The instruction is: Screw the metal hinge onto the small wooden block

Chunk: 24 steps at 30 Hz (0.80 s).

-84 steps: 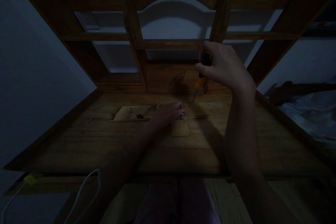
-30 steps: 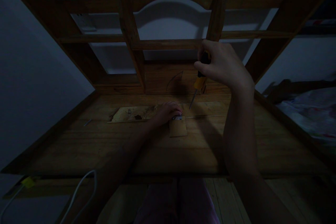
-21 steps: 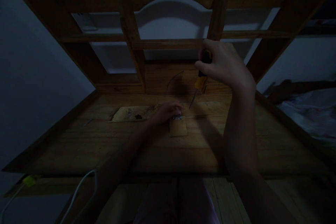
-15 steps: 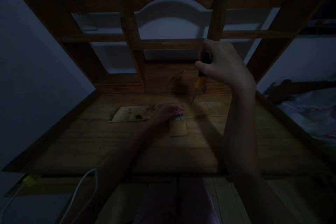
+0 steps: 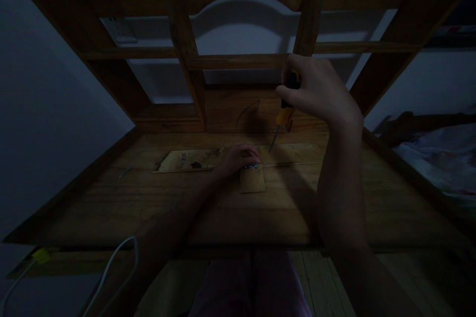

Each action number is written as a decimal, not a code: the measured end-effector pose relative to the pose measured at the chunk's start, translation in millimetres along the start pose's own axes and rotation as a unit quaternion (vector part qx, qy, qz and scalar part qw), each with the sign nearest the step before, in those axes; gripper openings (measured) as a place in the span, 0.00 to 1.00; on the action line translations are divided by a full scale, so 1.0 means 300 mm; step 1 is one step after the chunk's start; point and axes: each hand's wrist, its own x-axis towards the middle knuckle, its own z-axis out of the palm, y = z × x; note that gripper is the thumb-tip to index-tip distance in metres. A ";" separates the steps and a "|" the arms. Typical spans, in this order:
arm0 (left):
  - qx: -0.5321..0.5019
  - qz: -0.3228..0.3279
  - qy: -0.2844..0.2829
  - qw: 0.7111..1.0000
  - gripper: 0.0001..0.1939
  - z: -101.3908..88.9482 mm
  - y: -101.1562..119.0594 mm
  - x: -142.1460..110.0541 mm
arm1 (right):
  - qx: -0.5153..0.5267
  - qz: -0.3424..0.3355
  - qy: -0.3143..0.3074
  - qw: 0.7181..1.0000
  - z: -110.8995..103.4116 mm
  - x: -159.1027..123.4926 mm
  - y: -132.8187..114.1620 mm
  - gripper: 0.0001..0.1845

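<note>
In the dim head view, my right hand is wrapped round the handle of a black and yellow screwdriver. The screwdriver's thin shaft slants down to the left, its tip in the air above and to the right of the metal piece. Low on the desk, my left hand has its fingers curled together over a small shiny metal fitting, perhaps a hinge. That fitting lies at the far edge of a small square wooden piece. The fingertips partly hide it.
A worn pale strip lies left of my left hand on the wooden desk. A small thin item is further left. Shelves rise behind. A white cable loops at the front left, near a yellow tag.
My left fingers have shifted slightly on the metal fitting, with the knuckles a little higher. My right hand and the screwdriver have stayed almost still.
</note>
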 end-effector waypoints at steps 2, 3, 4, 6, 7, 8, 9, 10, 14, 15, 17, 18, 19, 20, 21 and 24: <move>0.023 0.015 0.010 1.000 0.12 0.001 0.010 -0.001 | 0.002 -0.001 0.001 1.000 0.001 0.001 0.001 0.04; 0.035 0.031 0.010 0.999 0.11 -0.001 0.013 0.000 | 0.005 -0.002 0.000 1.000 0.002 0.001 0.002 0.04; 0.044 0.049 0.004 0.998 0.10 -0.005 0.013 0.000 | 0.007 -0.002 -0.001 1.000 0.002 0.002 0.002 0.03; 0.044 0.069 -0.023 0.996 0.10 -0.016 0.010 0.001 | 0.009 -0.003 -0.003 1.000 0.002 0.003 0.003 0.03; 0.032 0.065 -0.043 0.996 0.11 -0.021 0.008 0.002 | 0.009 -0.002 -0.004 1.000 0.002 0.003 0.003 0.03; 0.016 0.054 -0.062 0.996 0.12 -0.026 0.005 0.002 | 0.008 -0.001 -0.003 1.000 0.002 0.003 0.003 0.03; -0.001 0.042 -0.076 0.996 0.13 -0.028 0.003 0.002 | 0.009 0.001 -0.003 1.000 0.002 0.003 0.003 0.03; -0.016 0.030 -0.081 0.996 0.13 -0.029 0.002 0.001 | 0.010 0.002 -0.003 1.000 0.002 0.003 0.003 0.03; -0.026 0.003 -0.023 0.999 0.10 -0.008 0.008 -0.001 | 0.015 0.005 -0.003 1.000 0.002 0.003 0.002 0.04; -0.021 0.000 -0.006 1.000 0.09 0.000 0.011 -0.002 | 0.015 0.004 -0.003 1.000 0.002 0.003 0.002 0.04; -0.011 -0.002 0.011 1.000 0.09 0.011 0.015 -0.004 | 0.015 0.001 -0.002 1.000 0.002 0.003 0.002 0.03; -0.011 -0.001 0.009 1.000 0.10 0.013 0.016 -0.005 | 0.015 -0.001 -0.003 1.000 0.002 0.003 0.003 0.03; -0.016 0.000 -0.003 1.000 0.11 0.012 0.015 -0.005 | 0.015 -0.001 -0.004 1.000 0.002 0.003 0.003 0.03; -0.024 0.001 -0.020 0.999 0.12 0.008 0.013 -0.006 | 0.014 -0.001 -0.004 1.000 0.002 0.003 0.004 0.03; -0.033 0.004 -0.039 0.999 0.12 0.002 0.010 -0.006 | 0.012 -0.001 -0.004 1.000 0.002 0.003 0.004 0.02; -0.041 0.019 -0.066 0.997 0.11 -0.017 -0.005 -0.003 | 0.015 -0.001 -0.003 1.000 0.001 0.003 0.004 0.02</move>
